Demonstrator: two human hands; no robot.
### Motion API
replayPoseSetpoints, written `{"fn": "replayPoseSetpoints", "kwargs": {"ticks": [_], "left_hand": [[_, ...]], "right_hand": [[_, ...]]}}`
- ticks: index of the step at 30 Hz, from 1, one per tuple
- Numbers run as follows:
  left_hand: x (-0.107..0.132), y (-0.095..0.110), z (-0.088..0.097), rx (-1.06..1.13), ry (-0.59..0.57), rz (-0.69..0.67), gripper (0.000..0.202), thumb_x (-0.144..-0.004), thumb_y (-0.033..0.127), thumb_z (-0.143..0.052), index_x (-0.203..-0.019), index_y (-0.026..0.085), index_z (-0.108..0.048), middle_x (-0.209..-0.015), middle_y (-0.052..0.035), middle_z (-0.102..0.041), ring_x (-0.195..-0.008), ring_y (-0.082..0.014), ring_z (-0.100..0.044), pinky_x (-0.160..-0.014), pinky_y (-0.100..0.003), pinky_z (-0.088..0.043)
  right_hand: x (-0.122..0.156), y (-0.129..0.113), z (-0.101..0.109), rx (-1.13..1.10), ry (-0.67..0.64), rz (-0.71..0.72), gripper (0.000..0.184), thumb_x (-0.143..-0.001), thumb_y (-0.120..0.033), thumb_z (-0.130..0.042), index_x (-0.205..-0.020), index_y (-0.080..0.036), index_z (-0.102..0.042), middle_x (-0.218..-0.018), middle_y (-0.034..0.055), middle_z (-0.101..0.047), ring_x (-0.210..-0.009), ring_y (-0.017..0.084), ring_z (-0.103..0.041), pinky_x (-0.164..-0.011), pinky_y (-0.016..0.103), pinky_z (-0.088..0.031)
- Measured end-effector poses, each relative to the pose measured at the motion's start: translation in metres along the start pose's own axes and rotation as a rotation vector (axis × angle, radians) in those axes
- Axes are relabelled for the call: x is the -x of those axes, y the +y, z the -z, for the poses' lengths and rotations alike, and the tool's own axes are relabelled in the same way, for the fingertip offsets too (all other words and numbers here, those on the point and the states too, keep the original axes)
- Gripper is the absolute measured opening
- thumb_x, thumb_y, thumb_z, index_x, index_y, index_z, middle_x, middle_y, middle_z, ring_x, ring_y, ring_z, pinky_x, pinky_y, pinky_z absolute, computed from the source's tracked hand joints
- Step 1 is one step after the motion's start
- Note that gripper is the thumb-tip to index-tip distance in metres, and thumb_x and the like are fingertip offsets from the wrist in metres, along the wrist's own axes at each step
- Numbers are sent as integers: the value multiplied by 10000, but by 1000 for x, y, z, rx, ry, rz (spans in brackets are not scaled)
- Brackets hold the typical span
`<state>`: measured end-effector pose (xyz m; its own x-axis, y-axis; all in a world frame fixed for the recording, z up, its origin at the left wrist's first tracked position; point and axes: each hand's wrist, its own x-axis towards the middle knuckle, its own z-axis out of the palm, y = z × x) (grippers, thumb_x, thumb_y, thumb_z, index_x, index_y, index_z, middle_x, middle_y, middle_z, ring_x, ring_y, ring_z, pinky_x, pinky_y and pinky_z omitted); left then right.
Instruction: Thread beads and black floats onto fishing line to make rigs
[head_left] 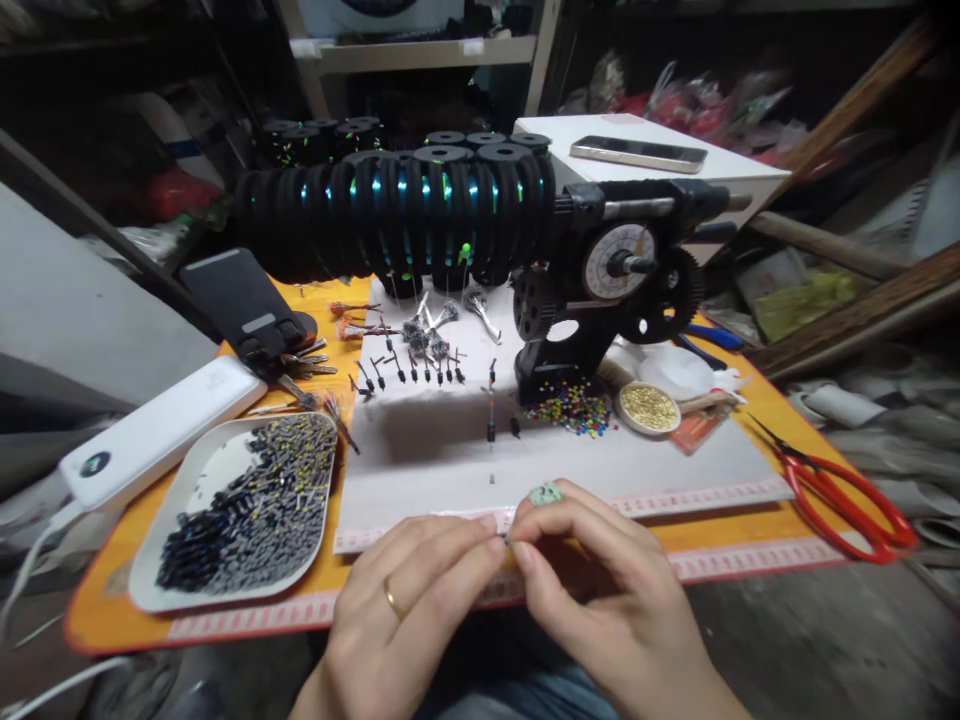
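Note:
My left hand (420, 600), with a gold ring, and my right hand (607, 590) meet at the board's front edge. Fingertips of both are pinched together around something tiny and dark, too small to name. A green speckled wrap (546, 492) covers one right fingertip. Just beyond them, on the white board (615, 475), a black cylindrical piece (491, 430) stands in line with a thin thread. Another black piece (515, 427) lies beside it. Farther back is a row of small black pieces with brown stems (414, 372), below bundles of white-tailed wires (442, 320).
A black rack of spools (390, 215) with a dial (619, 262) spans the back. At left sit a tray of grey and dark pieces (300, 520), a white power bank (161, 425) and a phone stand (244, 300). Coloured beads (574, 408), gold beads (649, 408) and red scissors (840, 500) lie right.

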<state>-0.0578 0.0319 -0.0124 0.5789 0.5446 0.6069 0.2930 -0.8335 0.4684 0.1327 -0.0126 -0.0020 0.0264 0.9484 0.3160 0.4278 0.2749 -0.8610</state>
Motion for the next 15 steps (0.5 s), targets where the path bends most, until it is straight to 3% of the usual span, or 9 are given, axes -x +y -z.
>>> {"fn": "replayPoseSetpoints", "kwargs": {"ticks": [3, 8, 15], "left_hand": [[-4, -1, -1, 4, 12, 60, 389, -899, 23, -596, -1246, 185, -659, -1000, -112, -800, -919, -240, -737, -809, -339, -591], [-18, -3, -4, -68, 9, 203, 172, -885, 74, -643, -964, 220, -686, -816, -43, -722, -780, -217, -631, -712, -350, -502], [-24, 3, -10, -198, -78, 341, 129, -818, 41, -632, -812, 169, -638, -906, -78, -638, -940, -280, -532, -796, -432, -402]], "right_hand": [[-3, 3, 1, 94, 22, 75, 113, -902, -94, -582, -870, -195, -622, -737, -1, -579, -648, 136, -577, -564, 245, -467], [-9, 10, 3, 366, 28, 235, 153, -895, -56, -571, -903, -185, -654, -771, 51, -600, -808, 220, -543, -702, 350, -493], [-9, 18, 3, 438, -25, 223, 140, -884, -35, -587, -914, -153, -656, -880, 96, -575, -930, 252, -516, -793, 383, -484]]}}
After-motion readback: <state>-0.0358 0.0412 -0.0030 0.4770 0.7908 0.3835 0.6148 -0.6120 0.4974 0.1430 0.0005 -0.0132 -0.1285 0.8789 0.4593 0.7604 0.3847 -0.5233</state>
